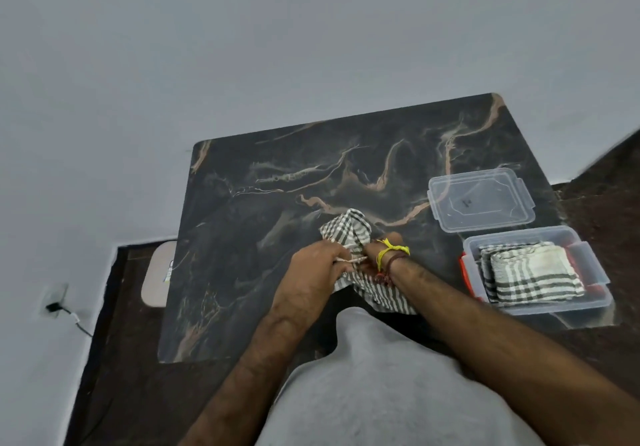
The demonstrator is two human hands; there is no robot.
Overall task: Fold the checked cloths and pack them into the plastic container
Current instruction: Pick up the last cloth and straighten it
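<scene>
Hands meet over the near middle of the dark marbled counter (263, 203), both working one checked cloth (346, 229). The left hand (313, 272) has its fingers curled onto a bunched edge of the cloth, pinching it at the knuckles' far side. The right hand (379, 249) is mostly hidden behind its own wrist and the fabric; what shows of it is closed into the same bunch, so each grip is narrow and holding cloth. A yellow thread (391, 249) and a darker band are tied round the right wrist.

The cloth rises in a rumpled peak just beyond the hands, and another part of it trails toward the person, passing under the right forearm near the counter's front edge.

To the right, near the counter's right edge, stands the clear plastic container (585, 301) with red clips at its ends. Folded checked cloths (533, 274) lie inside it, stacked and overlapping; how many there are cannot be told. Just beyond the container, apart from it, lies the clear lid (481, 199), upside down on the counter.

Left of the counter, lower down, a pale rounded object (157, 274) sits partly hidden by the counter's edge. Farther left a black plug (52, 306) sits in a wall socket, with its cord running down toward the floor
</scene>
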